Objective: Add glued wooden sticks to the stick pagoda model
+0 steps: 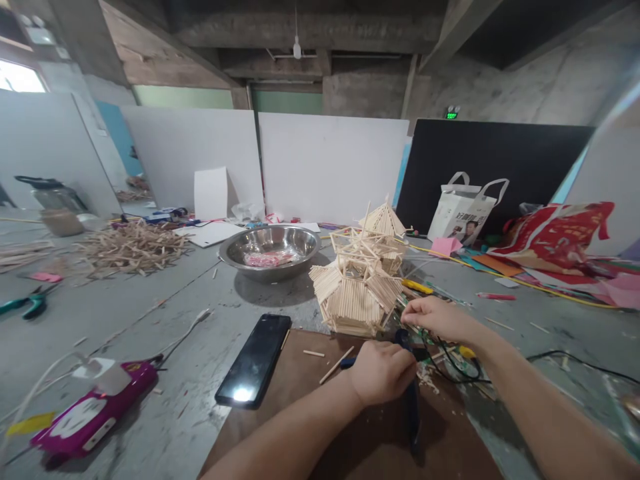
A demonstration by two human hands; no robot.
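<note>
My left hand point(383, 370) is closed above the brown board, around a tool whose dark blue end point(347, 363) sticks out on its left side; the rest is hidden. Just right of it, a dark blue tool point(413, 417) with a long handle lies on the board. My right hand point(435, 317) has its fingertips pinched together beside the stick model's right side; what they hold is too small to make out. The model point(357, 300), built of pale wooden sticks with sloped roofs, stands past the board's far edge. Loose sticks point(314, 353) lie near my left hand.
A phone point(255, 360) overlaps the left edge of the brown board point(300, 407). Behind stands a steel basin point(270, 267). A stick pile point(135, 247), green-handled pliers point(33, 303) and a purple power strip point(95, 413) are left. A black cable point(565, 353) runs right.
</note>
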